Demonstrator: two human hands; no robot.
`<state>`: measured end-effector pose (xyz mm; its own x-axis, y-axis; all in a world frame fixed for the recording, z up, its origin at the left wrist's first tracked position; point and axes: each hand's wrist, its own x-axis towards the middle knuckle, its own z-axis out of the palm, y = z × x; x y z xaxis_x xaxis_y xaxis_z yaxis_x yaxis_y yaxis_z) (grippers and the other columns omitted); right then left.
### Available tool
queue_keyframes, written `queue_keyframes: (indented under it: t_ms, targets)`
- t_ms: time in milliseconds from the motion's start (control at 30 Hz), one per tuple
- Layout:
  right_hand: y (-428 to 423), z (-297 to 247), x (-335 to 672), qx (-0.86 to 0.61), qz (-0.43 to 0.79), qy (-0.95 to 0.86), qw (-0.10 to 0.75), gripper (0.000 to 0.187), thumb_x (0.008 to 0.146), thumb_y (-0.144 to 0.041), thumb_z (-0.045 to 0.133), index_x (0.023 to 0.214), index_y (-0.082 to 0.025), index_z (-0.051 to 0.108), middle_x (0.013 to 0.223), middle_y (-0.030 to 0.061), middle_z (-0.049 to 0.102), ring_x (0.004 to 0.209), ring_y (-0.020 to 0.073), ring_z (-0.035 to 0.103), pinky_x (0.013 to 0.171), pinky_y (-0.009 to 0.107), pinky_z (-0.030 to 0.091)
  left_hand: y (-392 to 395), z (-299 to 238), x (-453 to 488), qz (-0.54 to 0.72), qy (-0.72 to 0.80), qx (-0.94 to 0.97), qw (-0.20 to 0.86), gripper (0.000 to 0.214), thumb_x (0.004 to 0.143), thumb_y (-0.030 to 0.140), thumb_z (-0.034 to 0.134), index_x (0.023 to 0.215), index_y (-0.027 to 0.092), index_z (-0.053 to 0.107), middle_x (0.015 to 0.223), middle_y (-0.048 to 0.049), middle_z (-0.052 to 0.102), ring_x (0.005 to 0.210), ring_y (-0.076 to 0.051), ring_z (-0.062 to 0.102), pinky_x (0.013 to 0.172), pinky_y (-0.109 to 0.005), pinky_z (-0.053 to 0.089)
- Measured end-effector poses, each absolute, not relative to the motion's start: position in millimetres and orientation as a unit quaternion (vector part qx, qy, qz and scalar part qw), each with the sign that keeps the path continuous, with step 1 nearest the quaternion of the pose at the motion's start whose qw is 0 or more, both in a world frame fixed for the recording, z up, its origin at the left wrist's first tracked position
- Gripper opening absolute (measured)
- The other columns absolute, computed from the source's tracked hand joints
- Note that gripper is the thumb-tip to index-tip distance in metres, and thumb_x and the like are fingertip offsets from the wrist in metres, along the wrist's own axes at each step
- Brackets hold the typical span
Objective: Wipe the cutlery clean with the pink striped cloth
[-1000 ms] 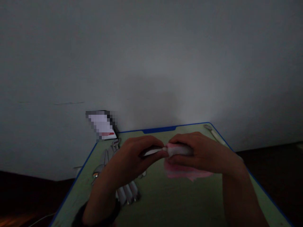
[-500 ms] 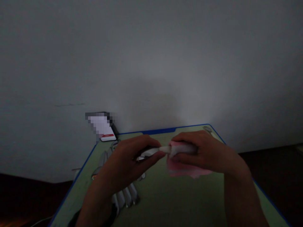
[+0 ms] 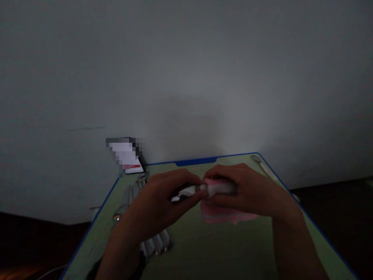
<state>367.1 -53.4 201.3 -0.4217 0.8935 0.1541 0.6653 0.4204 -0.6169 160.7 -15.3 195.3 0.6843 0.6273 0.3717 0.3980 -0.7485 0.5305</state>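
Note:
The scene is dim. My left hand point(image 3: 159, 200) is closed on a piece of metal cutlery point(image 3: 184, 192), which looks like a spoon, held over a green table point(image 3: 204, 252). My right hand point(image 3: 244, 188) is closed round a pink cloth point(image 3: 224, 212). The cloth is wrapped over the far end of the cutlery, and its loose part hangs below my fingers. Both hands meet at the middle of the table.
Several pieces of cutlery point(image 3: 154, 243) lie on the table under my left forearm, more point(image 3: 131, 192) at the left edge. Another utensil point(image 3: 264, 165) lies at the far right corner. A small card-like object point(image 3: 132, 163) sits at the far left corner. A grey wall stands behind.
My hands drew slightly apart along the cutlery, then closed together again, the cloth sliding over it. Nothing else moved.

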Motion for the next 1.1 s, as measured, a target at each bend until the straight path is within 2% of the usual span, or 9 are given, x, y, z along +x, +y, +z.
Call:
queue_keyframes:
  t_ms: [100,367,633,700,900,1100]
  targets:
    - [-54.2,201.1,368.8,-0.494,0.246,-0.791,0.265,0.036,0.074,-0.039,0.063,0.106,-0.024,0.055,0.093,-0.0013,0.064,0.079,0.0124,0.057,0.067,0.023,0.040,-15.0,195.2,158.3,0.271,0.297,0.893,0.203,0.010,0.082,0.029,0.058,0.085,0.020,0.062,0.074,0.0031,0.067,0.063,-0.009,0.059,0.058,-0.017,0.044]
    - [-54.8,201.0,373.0,-0.500,0.205,-0.774,0.330,0.028,0.074,-0.038,0.064,0.098,-0.023,0.060,0.087,-0.0026,0.065,0.072,0.0099,0.058,0.063,0.021,0.042,-12.5,193.0,150.6,0.307,0.314,0.886,0.151,0.011,0.081,0.030,0.061,0.085,0.019,0.061,0.070,0.0033,0.063,0.059,-0.008,0.056,0.054,-0.017,0.042]
    - [-52.8,201.1,370.7,-0.453,0.113,-0.787,0.404,0.018,0.077,-0.031,0.063,0.091,-0.020,0.061,0.089,0.0008,0.065,0.082,0.0125,0.058,0.076,0.025,0.042,-12.5,192.9,152.6,0.317,0.297,0.885,0.166,0.009,0.080,0.025,0.061,0.089,0.021,0.062,0.076,0.0035,0.066,0.064,-0.008,0.060,0.059,-0.017,0.044]
    - [-52.9,202.6,368.3,-0.450,0.112,-0.791,0.400,0.018,0.078,-0.030,0.062,0.092,-0.020,0.061,0.091,0.0015,0.064,0.085,0.0130,0.057,0.078,0.026,0.042,-13.1,193.7,153.4,0.314,0.291,0.888,0.171,0.010,0.080,0.024,0.061,0.090,0.021,0.062,0.077,0.0039,0.066,0.066,-0.008,0.060,0.060,-0.016,0.045]
    - [-54.4,201.8,368.1,-0.445,0.140,-0.827,0.312,0.028,0.083,-0.036,0.055,0.106,-0.023,0.059,0.101,0.0019,0.064,0.091,0.0134,0.058,0.079,0.026,0.043,-14.2,195.3,153.9,0.311,0.304,0.888,0.149,0.006,0.080,0.025,0.062,0.084,0.020,0.061,0.071,0.0046,0.064,0.061,-0.008,0.058,0.057,-0.017,0.043]
    - [-54.5,198.1,372.2,-0.462,0.130,-0.812,0.332,0.030,0.083,-0.034,0.055,0.111,-0.023,0.057,0.102,0.0022,0.065,0.088,0.0131,0.059,0.076,0.026,0.045,-12.9,192.0,153.5,0.325,0.309,0.884,0.134,0.007,0.081,0.025,0.062,0.086,0.021,0.061,0.073,0.0049,0.064,0.061,-0.007,0.058,0.055,-0.017,0.042]
